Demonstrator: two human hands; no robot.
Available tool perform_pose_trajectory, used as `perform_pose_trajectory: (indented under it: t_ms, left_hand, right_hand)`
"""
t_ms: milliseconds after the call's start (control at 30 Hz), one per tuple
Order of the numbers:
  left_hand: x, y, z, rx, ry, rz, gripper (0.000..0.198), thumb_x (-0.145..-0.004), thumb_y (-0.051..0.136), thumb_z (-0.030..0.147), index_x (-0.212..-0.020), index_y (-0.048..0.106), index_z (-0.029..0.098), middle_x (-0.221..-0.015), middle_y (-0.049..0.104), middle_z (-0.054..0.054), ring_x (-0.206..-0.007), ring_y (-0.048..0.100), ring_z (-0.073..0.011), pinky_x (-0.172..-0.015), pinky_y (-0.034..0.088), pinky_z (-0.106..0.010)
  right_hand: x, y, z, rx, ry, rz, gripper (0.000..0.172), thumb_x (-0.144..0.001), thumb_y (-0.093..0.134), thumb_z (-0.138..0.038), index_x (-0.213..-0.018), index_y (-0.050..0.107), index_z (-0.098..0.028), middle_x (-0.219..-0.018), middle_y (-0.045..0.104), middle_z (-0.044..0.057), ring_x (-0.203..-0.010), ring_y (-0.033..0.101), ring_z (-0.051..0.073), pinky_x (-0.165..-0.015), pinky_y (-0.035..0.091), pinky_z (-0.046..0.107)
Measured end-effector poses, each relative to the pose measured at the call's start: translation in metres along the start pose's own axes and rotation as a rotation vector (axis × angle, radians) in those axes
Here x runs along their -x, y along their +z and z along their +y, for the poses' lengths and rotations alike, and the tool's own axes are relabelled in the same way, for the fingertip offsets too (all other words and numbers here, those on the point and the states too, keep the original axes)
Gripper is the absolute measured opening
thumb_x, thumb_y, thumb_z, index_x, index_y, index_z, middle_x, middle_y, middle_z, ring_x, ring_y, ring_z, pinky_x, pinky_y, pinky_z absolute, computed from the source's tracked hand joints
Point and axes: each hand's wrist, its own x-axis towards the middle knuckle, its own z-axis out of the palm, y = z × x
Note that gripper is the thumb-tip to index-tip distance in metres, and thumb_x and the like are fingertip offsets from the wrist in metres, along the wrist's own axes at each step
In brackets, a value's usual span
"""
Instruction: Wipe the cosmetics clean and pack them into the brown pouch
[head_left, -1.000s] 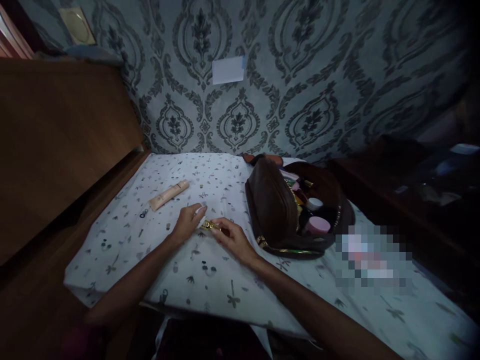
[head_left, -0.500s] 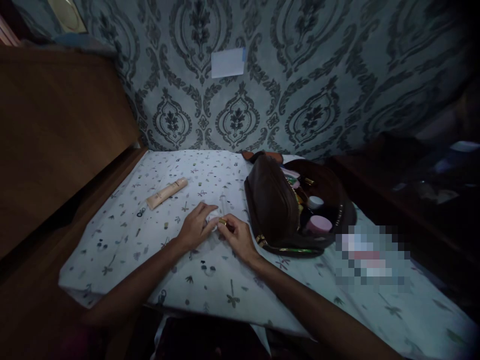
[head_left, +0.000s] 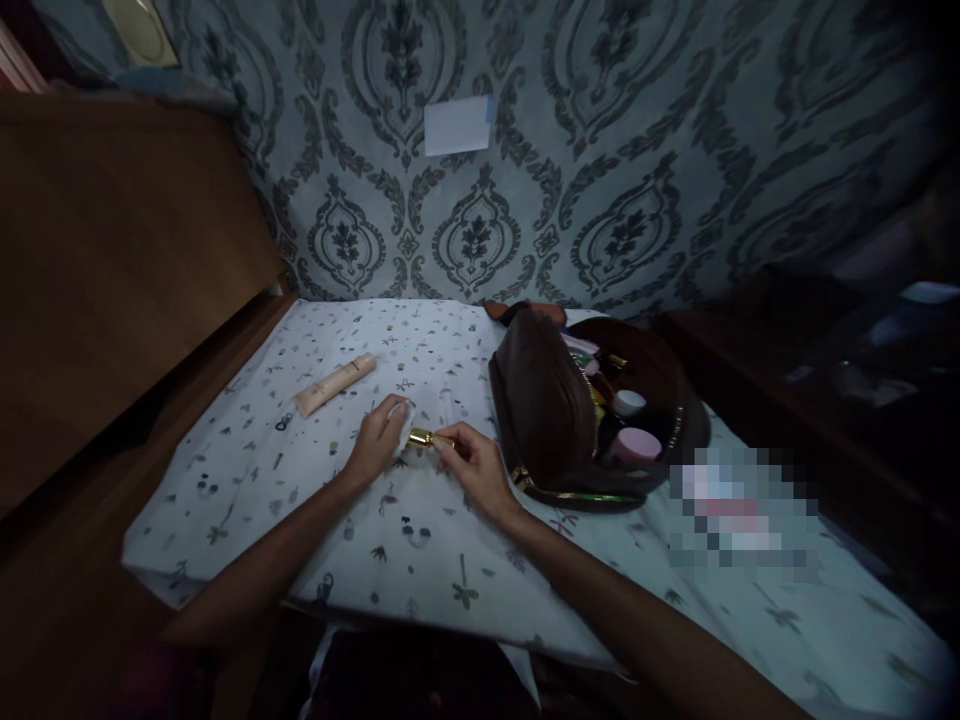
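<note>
Gold catches the little light there is: a small gold cosmetic tube (head_left: 422, 437), lipstick-sized, lies nearly level just above the printed sheet (head_left: 420, 560). My right hand (head_left: 474, 468) pinches its right end between thumb and fingertips, the other fingers curled in. My left hand (head_left: 377, 442) meets the tube's other end, its fingers closed narrowly around a small white wad (head_left: 400, 436), tissue or cotton, I cannot tell which, pressed against the tube's tip. Both hands hover low over the middle of the sheet, wrists close to the cloth.

Well to the left of my left hand a beige cream tube (head_left: 335, 384) lies flat and slanted on the sheet, apart from everything else. Just beside my right hand sits a brown cosmetic bag (head_left: 544, 405), unzipped and gaping toward the right; inside it a pink-lidded jar (head_left: 636, 443) and a white cap (head_left: 628, 402) show among darker items too dim to name. Behind stands damask wallpaper (head_left: 622, 200) with a white note (head_left: 456, 125) stuck on it, and a wooden panel (head_left: 112, 270) rises at the left.
</note>
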Motion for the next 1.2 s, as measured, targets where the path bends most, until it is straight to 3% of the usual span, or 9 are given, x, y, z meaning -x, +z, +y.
perform_pose_trajectory:
  t_ms: [133, 233, 367, 500, 600, 700, 900, 1100, 1200]
  left_hand:
    - [0.002, 0.0, -0.006, -0.07, 0.221, -0.229, 0.037, -0.094, 0.05, 0.045, -0.119, 0.06, 0.019, -0.107, 0.067, -0.009, -0.099, 0.062, -0.023, -0.088, 0.049, -0.033]
    - [0.003, 0.002, -0.008, -0.083, 0.277, -0.335, 0.033, -0.092, 0.055, 0.043, -0.114, 0.061, 0.019, -0.109, 0.066, -0.009, -0.101, 0.062, -0.023, -0.09, 0.049, -0.034]
    - [0.004, 0.002, -0.002, 0.022, 0.025, -0.331, 0.024, -0.087, 0.061, 0.042, -0.093, 0.06, 0.018, -0.077, 0.063, 0.001, -0.068, 0.059, -0.0158, -0.065, 0.049, -0.026]
    - [0.006, 0.003, 0.009, 0.266, -0.172, -0.381, 0.032, -0.079, 0.068, 0.041, -0.096, 0.06, 0.016, -0.069, 0.059, 0.004, -0.049, 0.05, -0.0098, -0.046, 0.041, -0.022]
    - [0.007, 0.003, 0.016, 0.324, -0.175, -0.398, 0.034, -0.077, 0.069, 0.038, -0.1, 0.062, 0.015, -0.073, 0.062, 0.002, -0.048, 0.05, -0.0085, -0.045, 0.042, -0.021]
    - [0.006, 0.002, 0.017, 0.277, -0.174, -0.409, 0.028, -0.077, 0.067, 0.032, -0.098, 0.063, 0.015, -0.068, 0.062, 0.003, -0.044, 0.05, -0.0087, -0.043, 0.042, -0.021]
    - [0.007, 0.0, 0.015, 0.126, -0.177, -0.408, 0.019, -0.08, 0.064, 0.035, -0.086, 0.057, 0.018, -0.055, 0.055, 0.007, -0.04, 0.047, -0.0106, -0.039, 0.036, -0.022]
    - [0.006, -0.003, 0.013, -0.055, 0.024, -0.387, 0.022, -0.085, 0.063, 0.04, -0.092, 0.062, 0.02, -0.07, 0.066, 0.001, -0.061, 0.06, -0.0172, -0.058, 0.043, -0.025]
    - [0.006, -0.003, 0.006, -0.195, 0.067, -0.333, 0.03, -0.086, 0.061, 0.05, -0.082, 0.062, 0.02, -0.065, 0.065, 0.0, -0.061, 0.059, -0.0184, -0.058, 0.039, -0.026]
  right_hand:
    - [-0.006, -0.005, 0.003, -0.199, 0.132, 0.074, 0.039, -0.079, 0.065, -0.057, -0.068, 0.058, -0.021, -0.056, 0.058, -0.002, -0.049, 0.049, 0.013, -0.05, 0.038, 0.027]
    - [-0.008, -0.006, 0.003, -0.275, 0.184, 0.1, 0.043, -0.075, 0.068, -0.061, -0.068, 0.059, -0.02, -0.057, 0.058, -0.002, -0.047, 0.046, 0.011, -0.046, 0.034, 0.025]
    - [-0.009, -0.001, 0.002, -0.395, 0.202, 0.037, 0.043, -0.062, 0.082, -0.049, -0.089, 0.068, -0.02, -0.072, 0.066, -0.001, -0.053, 0.048, 0.01, -0.049, 0.036, 0.024]
    - [-0.008, 0.005, 0.006, -0.436, 0.231, -0.003, 0.037, -0.058, 0.084, -0.045, -0.079, 0.07, -0.018, -0.066, 0.064, -0.001, -0.051, 0.044, 0.009, -0.048, 0.035, 0.024]
    - [-0.006, 0.005, 0.007, -0.435, 0.21, 0.005, 0.036, -0.06, 0.083, -0.044, -0.083, 0.072, -0.019, -0.087, 0.072, 0.004, -0.062, 0.055, 0.013, -0.056, 0.043, 0.027]
    - [-0.004, 0.004, 0.005, -0.414, 0.159, 0.002, 0.039, -0.063, 0.082, -0.044, -0.092, 0.073, -0.02, -0.104, 0.073, 0.007, -0.089, 0.064, 0.022, -0.078, 0.052, 0.034]
    - [-0.001, 0.006, 0.003, -0.413, 0.128, 0.005, 0.041, -0.069, 0.079, -0.047, -0.099, 0.068, -0.02, -0.101, 0.073, 0.006, -0.096, 0.065, 0.024, -0.088, 0.051, 0.038]
    - [0.003, 0.011, 0.001, -0.419, 0.102, -0.017, 0.039, -0.076, 0.074, -0.049, -0.102, 0.065, -0.022, -0.105, 0.072, 0.007, -0.102, 0.065, 0.024, -0.093, 0.05, 0.037]
    - [0.002, 0.013, 0.002, -0.406, 0.082, 0.019, 0.038, -0.078, 0.072, -0.051, -0.101, 0.064, -0.022, -0.103, 0.072, 0.007, -0.1, 0.065, 0.024, -0.093, 0.05, 0.038]
